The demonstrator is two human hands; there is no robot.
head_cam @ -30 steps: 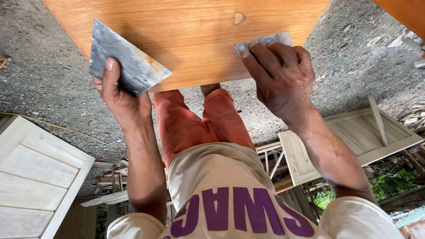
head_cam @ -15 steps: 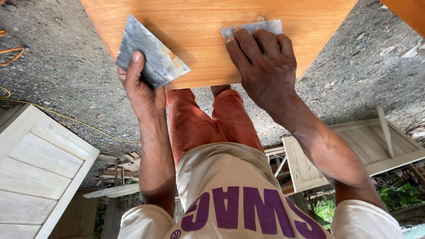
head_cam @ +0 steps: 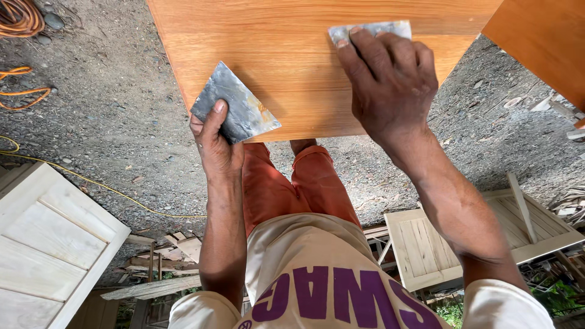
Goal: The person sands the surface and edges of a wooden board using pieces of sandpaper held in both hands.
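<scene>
Shifted right and up since half a second ago: right hand (head_cam: 390, 85) with its grey scraper blade (head_cam: 370, 29), now near the top edge of the orange wooden board (head_cam: 286, 55). Left hand (head_cam: 214, 143) also moved right, closer to the board's near edge. More of a second orange panel (head_cam: 542, 42) showing at top right.

Board's near edge running just above orange trousers (head_cam: 292, 176); left edge slanting over gravel ground (head_cam: 103, 116). Open wood between the two hands. Pale slatted panel (head_cam: 49, 244) lower left, well apart; orange cord (head_cam: 18, 18) top left; another pale panel (head_cam: 481, 237) lower right.

Right hand flat, fingers (head_cam: 365, 52) spread and pressing blade onto board, only the blade's top strip visible. Left hand pinching a grey square metal plate (head_cam: 234, 109), thumb on top, plate tilted over the board's near edge; contact with wood unclear.
</scene>
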